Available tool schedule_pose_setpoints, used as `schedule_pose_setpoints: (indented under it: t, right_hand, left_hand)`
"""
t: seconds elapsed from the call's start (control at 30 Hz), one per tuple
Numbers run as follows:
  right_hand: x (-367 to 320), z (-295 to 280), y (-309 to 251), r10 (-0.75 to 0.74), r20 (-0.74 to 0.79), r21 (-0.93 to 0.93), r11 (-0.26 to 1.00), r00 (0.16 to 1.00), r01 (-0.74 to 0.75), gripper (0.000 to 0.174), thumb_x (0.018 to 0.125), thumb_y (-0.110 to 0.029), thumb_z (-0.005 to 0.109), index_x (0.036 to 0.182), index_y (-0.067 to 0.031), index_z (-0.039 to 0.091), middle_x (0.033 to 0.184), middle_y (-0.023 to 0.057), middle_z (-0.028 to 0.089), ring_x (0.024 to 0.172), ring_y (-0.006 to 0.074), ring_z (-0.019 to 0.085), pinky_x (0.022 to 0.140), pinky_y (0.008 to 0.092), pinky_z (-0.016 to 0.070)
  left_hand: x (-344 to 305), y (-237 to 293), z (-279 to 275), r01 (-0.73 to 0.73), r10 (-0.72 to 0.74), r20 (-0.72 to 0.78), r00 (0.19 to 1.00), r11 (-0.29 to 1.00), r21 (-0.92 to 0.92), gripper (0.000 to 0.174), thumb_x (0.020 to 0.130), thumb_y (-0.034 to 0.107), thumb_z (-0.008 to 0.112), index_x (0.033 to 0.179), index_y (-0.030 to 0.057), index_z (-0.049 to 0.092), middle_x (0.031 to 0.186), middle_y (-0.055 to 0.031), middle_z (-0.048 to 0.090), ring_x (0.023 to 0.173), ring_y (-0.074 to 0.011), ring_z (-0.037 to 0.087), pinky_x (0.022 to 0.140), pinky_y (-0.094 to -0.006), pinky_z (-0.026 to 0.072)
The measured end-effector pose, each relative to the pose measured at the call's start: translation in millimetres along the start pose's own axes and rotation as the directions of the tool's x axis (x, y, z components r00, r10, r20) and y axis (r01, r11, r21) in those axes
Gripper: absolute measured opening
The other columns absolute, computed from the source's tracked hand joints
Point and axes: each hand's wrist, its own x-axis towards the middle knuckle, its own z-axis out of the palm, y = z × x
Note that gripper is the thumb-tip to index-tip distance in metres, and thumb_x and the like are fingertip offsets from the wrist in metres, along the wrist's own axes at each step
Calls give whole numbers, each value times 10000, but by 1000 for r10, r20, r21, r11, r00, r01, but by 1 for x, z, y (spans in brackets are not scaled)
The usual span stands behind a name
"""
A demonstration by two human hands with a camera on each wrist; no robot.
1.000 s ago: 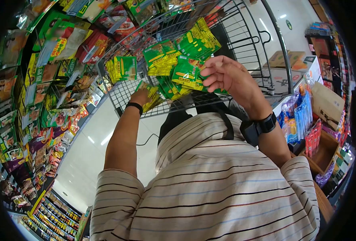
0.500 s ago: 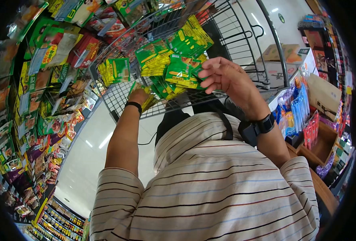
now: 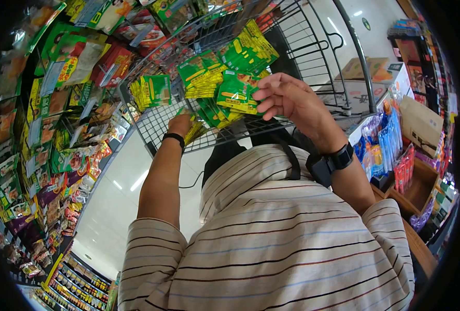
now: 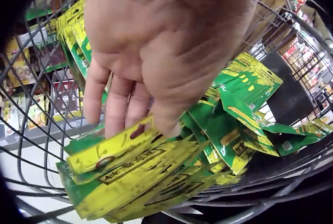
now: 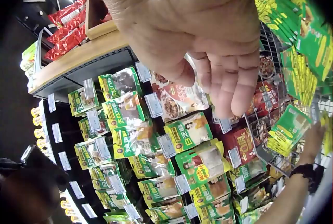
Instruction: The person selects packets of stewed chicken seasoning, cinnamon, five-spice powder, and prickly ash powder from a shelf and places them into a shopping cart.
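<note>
My left hand (image 3: 179,124) reaches into the near left corner of a wire shopping cart (image 3: 154,122). In the left wrist view, its thumb and fingers pinch the top edge of a fanned stack of green and yellow seasoning packets (image 4: 135,177). My right hand (image 3: 294,101) hangs over the near side of the cart, its fingers loosely bent and holding nothing. Its fingertips overlap a green packet (image 3: 235,92) on a pile in the head view. More green and yellow packets (image 3: 248,49) lie in stacks behind, and another stack (image 3: 154,90) stands at the left.
Shelves hung with bagged foods (image 3: 77,62) rise close along the left. Cardboard boxes (image 3: 367,78), a wooden bin (image 3: 419,189) and blue packages (image 3: 390,142) stand at the right. The cart's dark handle bar (image 3: 362,57) runs along its right side.
The head view has shifted slightly, moving the cart and shelves within it. My left hand stays at its stack of packets, and my right hand keeps nearly the same pose.
</note>
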Motion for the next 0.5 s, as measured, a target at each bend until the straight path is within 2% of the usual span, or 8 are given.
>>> schedule_pose_setpoints:
  t: [0.1, 0.2, 0.27, 0.33, 0.43, 0.5]
  right_hand:
    - [2, 5, 0, -5, 19, -9, 1000, 1000, 6, 274, 995, -230, 504, 1141, -19, 603, 1042, 129, 681, 867, 209, 689, 765, 338, 565]
    - [5, 10, 2, -7, 49, -6, 1000, 999, 7, 270, 991, -238, 517, 1124, -21, 609, 1040, 132, 681, 873, 211, 691, 766, 337, 565]
    - [10, 13, 5, -18, 79, -4, 1000, 997, 18, 271, 984, -242, 532, 1118, -21, 612, 1039, 133, 681, 875, 211, 692, 767, 337, 565]
    - [14, 18, 6, -21, 96, -46, 999, 995, 26, 269, 976, -243, 548, 1115, -22, 614, 1036, 130, 680, 878, 209, 691, 765, 336, 563]
    - [20, 35, 5, -24, 96, -175, 984, 995, 41, 263, 964, -236, 571, 1116, -26, 614, 1034, 119, 674, 889, 202, 685, 760, 331, 557]
    - [25, 47, 5, -42, 96, -257, 964, 994, 65, 256, 959, -228, 582, 1120, -32, 613, 1039, 110, 667, 898, 197, 680, 758, 328, 552]
  left_hand:
    - [-28, 23, -41, 103, -97, 76, 992, 991, -82, 332, 918, 233, 540, 1201, 89, 636, 1156, -184, 668, 1087, -356, 629, 903, -459, 501]
    - [-20, 5, -40, 203, -205, 200, 958, 979, 31, 344, 917, 246, 533, 1206, 80, 622, 1128, -207, 666, 1073, -379, 625, 891, -478, 497]
    - [-37, 3, -59, 167, -167, 11, 986, 986, -10, 295, 912, 227, 530, 1128, 55, 635, 1078, -201, 686, 1004, -385, 651, 858, -486, 515]
    - [-52, -3, -77, 118, -129, -197, 972, 991, -71, 258, 903, 203, 505, 1055, 42, 639, 1062, -220, 686, 974, -412, 652, 830, -509, 513]
    - [-94, 3, -139, -26, -68, -293, 954, 952, -306, 251, 893, 194, 513, 1042, 33, 634, 983, -205, 692, 901, -341, 677, 783, -459, 512]
    - [-120, 6, -169, -139, -47, -314, 948, 829, -542, 259, 891, 189, 525, 1072, 35, 628, 941, -128, 681, 860, -239, 642, 775, -394, 498]
